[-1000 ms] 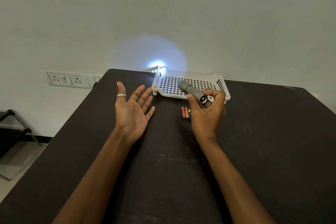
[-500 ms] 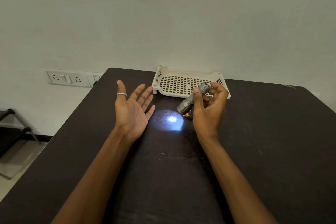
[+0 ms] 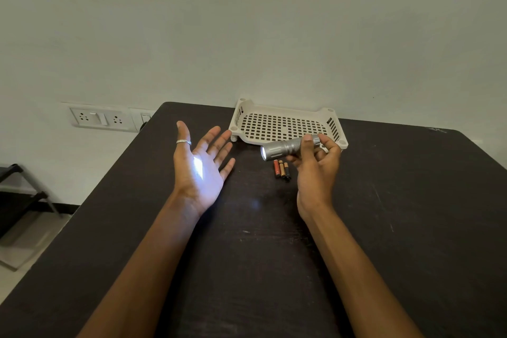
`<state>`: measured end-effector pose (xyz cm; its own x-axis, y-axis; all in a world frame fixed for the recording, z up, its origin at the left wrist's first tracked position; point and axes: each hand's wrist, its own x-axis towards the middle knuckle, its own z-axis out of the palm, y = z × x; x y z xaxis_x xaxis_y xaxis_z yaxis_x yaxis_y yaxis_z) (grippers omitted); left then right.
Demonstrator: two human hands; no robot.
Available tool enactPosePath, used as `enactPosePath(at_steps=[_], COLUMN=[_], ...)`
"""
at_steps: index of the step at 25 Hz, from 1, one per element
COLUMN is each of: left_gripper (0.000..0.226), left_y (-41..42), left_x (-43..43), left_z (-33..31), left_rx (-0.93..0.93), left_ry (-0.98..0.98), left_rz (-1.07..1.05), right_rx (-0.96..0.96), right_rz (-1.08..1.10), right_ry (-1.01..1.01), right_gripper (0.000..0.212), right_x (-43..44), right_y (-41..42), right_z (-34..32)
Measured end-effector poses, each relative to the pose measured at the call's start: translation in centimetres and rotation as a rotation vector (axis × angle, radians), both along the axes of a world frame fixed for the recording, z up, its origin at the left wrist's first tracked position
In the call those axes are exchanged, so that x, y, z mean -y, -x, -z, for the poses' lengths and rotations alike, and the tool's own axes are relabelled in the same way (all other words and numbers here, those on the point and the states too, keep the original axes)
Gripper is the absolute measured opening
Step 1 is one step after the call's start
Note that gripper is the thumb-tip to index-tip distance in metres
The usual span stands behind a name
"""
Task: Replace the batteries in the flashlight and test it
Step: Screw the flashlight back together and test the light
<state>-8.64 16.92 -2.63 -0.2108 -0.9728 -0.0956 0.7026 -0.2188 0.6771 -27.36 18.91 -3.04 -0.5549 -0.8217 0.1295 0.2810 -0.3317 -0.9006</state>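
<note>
Right now the right hand (image 3: 315, 170) pinches the silver flashlight (image 3: 288, 147) by its tail end, thumb on top, lens turned toward the left hand (image 3: 201, 166), which is held up spread, palm lit by a bright patch. Just below the flashlight three batteries (image 3: 281, 169) lie side by side on the dark worktop (image 3: 411, 214), with a white perforated basket (image 3: 285, 125) behind them near the wall.

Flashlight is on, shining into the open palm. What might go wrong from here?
The right hand pinches the flashlight only near its tail, so it may slip and fall on the table. The three loose batteries lying just beneath could be knocked and roll away.
</note>
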Motion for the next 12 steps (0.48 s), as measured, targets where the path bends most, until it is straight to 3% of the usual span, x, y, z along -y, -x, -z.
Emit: enactPosePath(at_steps=[12], left_gripper=[0.086], left_y=[-0.18], left_x=[0.05], left_z=[-0.13], left_rx=[-0.061], left_ry=[-0.035], left_rz=[-0.014], right_rx=[0.006], right_rz=[0.005], right_ry=[0.066], right_gripper=[0.023], right_x=[-0.23], right_y=[-0.2], right_z=[-0.41])
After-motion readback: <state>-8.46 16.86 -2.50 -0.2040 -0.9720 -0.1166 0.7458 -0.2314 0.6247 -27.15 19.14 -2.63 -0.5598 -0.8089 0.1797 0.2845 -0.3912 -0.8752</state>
